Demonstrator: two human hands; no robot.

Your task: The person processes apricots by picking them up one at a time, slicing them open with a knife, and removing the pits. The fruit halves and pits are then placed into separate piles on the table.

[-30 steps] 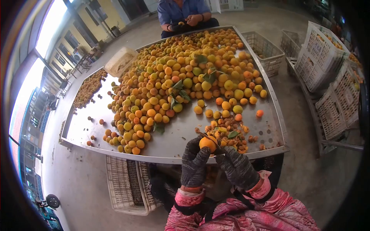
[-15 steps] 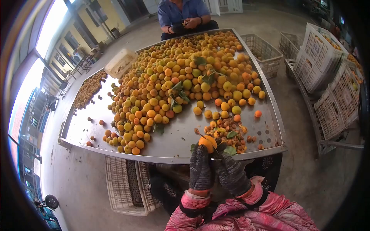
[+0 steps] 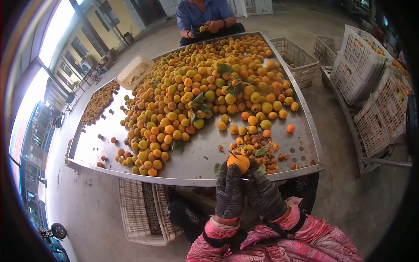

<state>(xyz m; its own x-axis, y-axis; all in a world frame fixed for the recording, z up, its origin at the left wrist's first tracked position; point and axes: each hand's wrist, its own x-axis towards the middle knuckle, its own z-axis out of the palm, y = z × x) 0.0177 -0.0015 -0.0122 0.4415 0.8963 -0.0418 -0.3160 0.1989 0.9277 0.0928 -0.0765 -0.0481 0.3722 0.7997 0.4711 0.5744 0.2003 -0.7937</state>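
An orange apricot (image 3: 238, 163) is gripped in the fingers of my left hand (image 3: 228, 192), which wears a dark grey knit glove. A thin brown sliver stands out at the fruit's upper left. My right hand (image 3: 264, 196), gloved the same way, is closed close against the fruit's right side. A small shiny bit shows by its fingertips; I cannot tell what tool or piece it belongs to. Both hands are at the near edge of a metal table (image 3: 198, 163). Just beyond them lies a pile of apricot scraps and pits (image 3: 257, 150) with green leaves.
A large heap of apricots (image 3: 174, 100) covers the table's middle and back. Smaller brown pieces (image 3: 99, 102) and a white tub (image 3: 135, 72) lie at left. Across the table sits a person (image 3: 205, 19) holding a fruit. Crates (image 3: 142, 209) stand below, with more crates (image 3: 358, 65) at right.
My hands and the apricot have shifted slightly, and the fruit is turned a little in my fingers. The view has moved slightly. The person opposite has moved their hands a little.
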